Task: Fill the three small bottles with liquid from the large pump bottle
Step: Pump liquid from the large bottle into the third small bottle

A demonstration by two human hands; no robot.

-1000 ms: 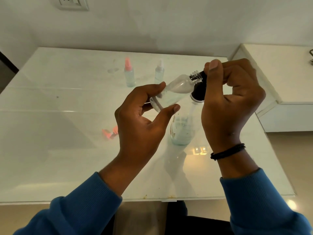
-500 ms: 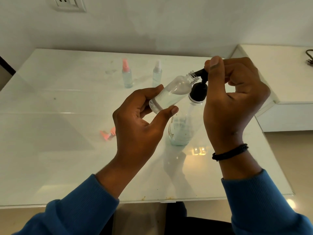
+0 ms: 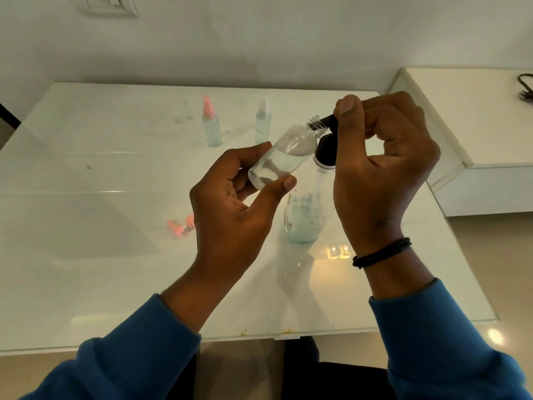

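My left hand (image 3: 230,203) grips a small clear uncapped bottle (image 3: 284,154), tilted with its threaded neck up against the black spout of the large pump bottle (image 3: 305,215). The small bottle is partly full of clear liquid. My right hand (image 3: 380,166) curls around the black pump head (image 3: 326,153), thumb on top, hiding most of it. The large bottle stands on the white table (image 3: 115,269). Two other small bottles stand at the back: one with a pink spray cap (image 3: 211,122), one with a white cap (image 3: 263,121).
A pink spray cap (image 3: 181,225) lies on the table left of my left hand. A white cabinet (image 3: 473,134) adjoins the table on the right, with a dark cable on it. A wall socket (image 3: 103,4) sits above the table.
The small bottle's liquid level has risen a little. My right hand has stayed on the pump head with its thumb shifting slightly, and the bottle neck stays at the spout.
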